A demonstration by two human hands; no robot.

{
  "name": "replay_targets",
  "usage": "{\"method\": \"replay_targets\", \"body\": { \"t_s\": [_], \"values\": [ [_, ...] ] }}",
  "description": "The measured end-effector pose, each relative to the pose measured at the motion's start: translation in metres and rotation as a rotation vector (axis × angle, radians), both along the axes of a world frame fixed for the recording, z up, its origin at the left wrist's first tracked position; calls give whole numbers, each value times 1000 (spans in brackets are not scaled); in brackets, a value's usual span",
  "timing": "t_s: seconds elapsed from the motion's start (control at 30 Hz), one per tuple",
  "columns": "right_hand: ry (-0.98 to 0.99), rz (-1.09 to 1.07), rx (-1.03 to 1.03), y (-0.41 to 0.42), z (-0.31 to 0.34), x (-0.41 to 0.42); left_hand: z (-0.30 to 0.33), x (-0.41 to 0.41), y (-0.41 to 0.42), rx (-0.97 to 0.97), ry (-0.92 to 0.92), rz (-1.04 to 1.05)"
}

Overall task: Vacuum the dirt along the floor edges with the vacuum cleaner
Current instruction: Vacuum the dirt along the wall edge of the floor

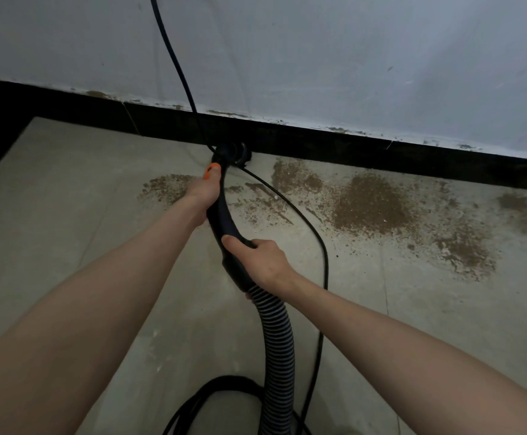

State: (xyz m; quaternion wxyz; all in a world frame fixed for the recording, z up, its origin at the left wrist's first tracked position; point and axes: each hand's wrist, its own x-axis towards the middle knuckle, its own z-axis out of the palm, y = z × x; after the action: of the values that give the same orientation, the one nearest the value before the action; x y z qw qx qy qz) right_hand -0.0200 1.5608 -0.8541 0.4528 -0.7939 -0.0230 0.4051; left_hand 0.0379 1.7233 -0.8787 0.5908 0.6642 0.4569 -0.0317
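Observation:
A black vacuum wand [224, 221] points away from me, and its round brush nozzle [235, 153] touches the floor at the black skirting [318, 142]. My left hand [202, 193] grips the wand's upper part beside an orange piece [210, 171]. My right hand [262, 262] grips the handle lower down, just above the ribbed grey hose [278, 340]. Brown dirt [369, 205] lies in patches on the floor along the skirting, mostly to the right of the nozzle, with a smaller patch [165, 186] to its left.
A black power cord [174, 58] hangs down the white wall [318, 58], passes the nozzle and runs over the tile floor [67, 199] to coils [212, 390] at the bottom. The room's corner is at the left.

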Motion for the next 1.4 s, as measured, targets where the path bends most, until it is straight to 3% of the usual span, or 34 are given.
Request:
{"method": "replay_targets", "body": {
  "t_s": [0.5,0.7,0.97,1.2,1.4],
  "values": [
    [72,-189,43,-44,5,2,7,18,-50,-37,-19,-147],
    [23,-54,75,-5,10,-12,12,-14,2,7,-50,18],
    [108,155,163,79,7,-66,21,-102,95,115,-16,262],
    [189,236,136,99,0,-99,12,-149,116,66,44,293],
    [152,170,119,92,-1,-98,11,-140,105,41,18,253]
  ]
}}
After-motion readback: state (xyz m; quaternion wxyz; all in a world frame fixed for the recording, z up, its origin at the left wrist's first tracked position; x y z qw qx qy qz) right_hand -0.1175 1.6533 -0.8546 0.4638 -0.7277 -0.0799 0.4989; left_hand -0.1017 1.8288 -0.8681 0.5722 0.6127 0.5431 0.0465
